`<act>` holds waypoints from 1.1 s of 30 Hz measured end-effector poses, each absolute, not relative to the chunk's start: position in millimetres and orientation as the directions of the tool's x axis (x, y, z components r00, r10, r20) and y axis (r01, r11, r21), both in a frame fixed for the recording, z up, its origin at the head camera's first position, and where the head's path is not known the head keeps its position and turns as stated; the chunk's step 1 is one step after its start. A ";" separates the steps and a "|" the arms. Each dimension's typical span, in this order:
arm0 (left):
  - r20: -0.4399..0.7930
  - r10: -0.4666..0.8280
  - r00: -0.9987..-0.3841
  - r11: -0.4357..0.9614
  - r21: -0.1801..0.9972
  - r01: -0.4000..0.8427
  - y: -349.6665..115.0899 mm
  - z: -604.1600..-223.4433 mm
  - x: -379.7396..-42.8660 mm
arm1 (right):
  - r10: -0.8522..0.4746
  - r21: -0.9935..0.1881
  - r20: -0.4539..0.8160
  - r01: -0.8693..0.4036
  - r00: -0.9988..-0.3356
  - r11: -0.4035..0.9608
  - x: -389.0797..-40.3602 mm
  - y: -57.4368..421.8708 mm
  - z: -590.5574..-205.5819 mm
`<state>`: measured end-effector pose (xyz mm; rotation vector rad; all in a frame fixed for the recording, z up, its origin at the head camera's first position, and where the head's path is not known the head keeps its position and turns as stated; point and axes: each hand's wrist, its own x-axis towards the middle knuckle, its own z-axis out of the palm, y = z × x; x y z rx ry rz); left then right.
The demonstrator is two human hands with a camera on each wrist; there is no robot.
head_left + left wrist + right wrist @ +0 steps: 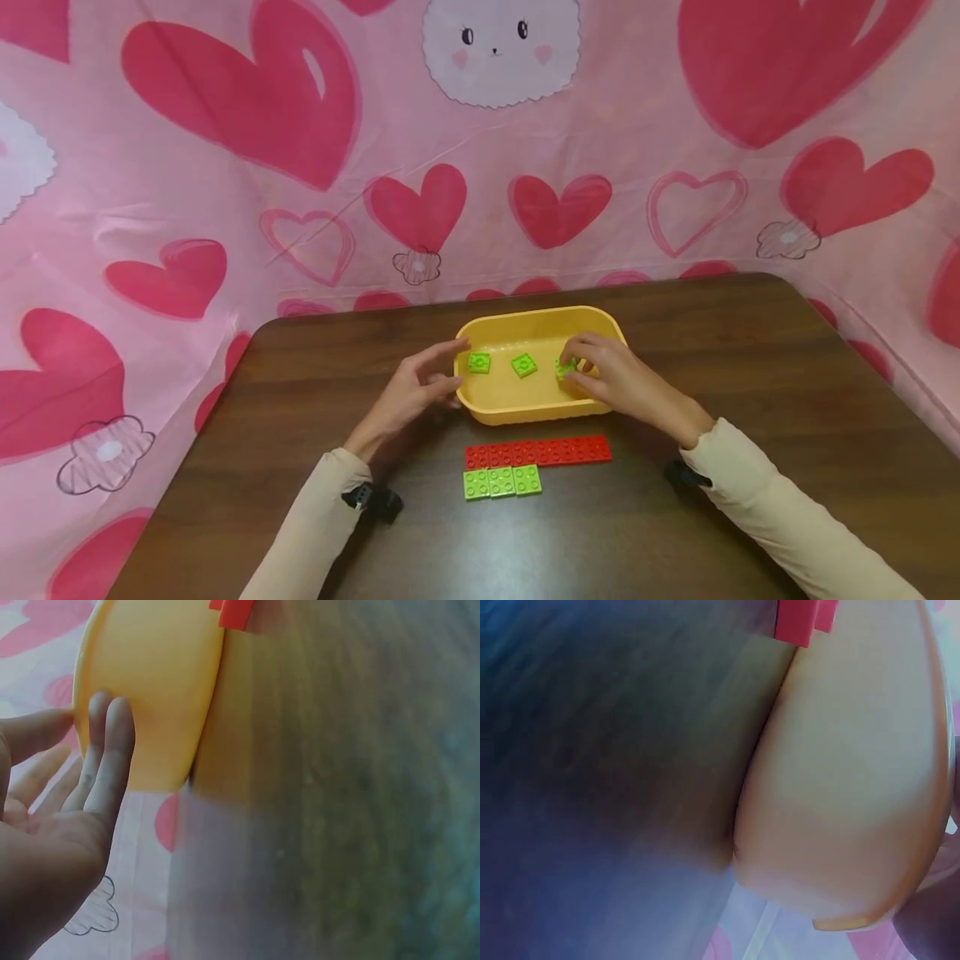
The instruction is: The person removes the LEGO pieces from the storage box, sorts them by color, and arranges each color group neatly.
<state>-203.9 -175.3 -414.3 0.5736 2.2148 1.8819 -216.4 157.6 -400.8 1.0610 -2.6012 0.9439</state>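
A yellow tray [536, 410] stands on the table with light green building bricks inside it. My left hand [411, 385] is at its left end, fingers nearly straight, fingertips at the rim; in the left wrist view two fingers lie along the outer wall. Inside the tray's right part, my right hand [611, 375] pinches a green brick [565, 368] between thumb and fingers, partly hiding it. One green brick [479, 362] lies at the left inside, another green brick [524, 365] in the middle. The right wrist view mostly shows the tray's outer wall [840, 787].
In front of the tray a row of red bricks [537, 452] lies on the brown table [300, 417]. Nearer me, three green bricks [502, 482] sit side by side along its left part. A pink heart-patterned cloth [487, 150] hangs behind the table.
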 end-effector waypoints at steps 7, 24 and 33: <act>0.170 0.355 -0.919 0.253 0.929 0.270 -168.4 -409.8 -201.7 | -0.559 -0.524 0.426 -0.698 -0.711 0.488 -215.5 157.8 -400.7; 0.135 0.261 -0.956 0.173 0.968 0.184 -172.4 -416.0 -204.0 | -0.502 -0.669 0.378 -0.605 -0.778 0.433 -217.5 153.0 -403.6; 0.126 0.269 -0.955 0.185 0.966 0.179 -176.7 -415.0 -206.8 | -0.462 -0.799 0.368 -0.528 -0.807 0.286 -191.1 149.0 -372.9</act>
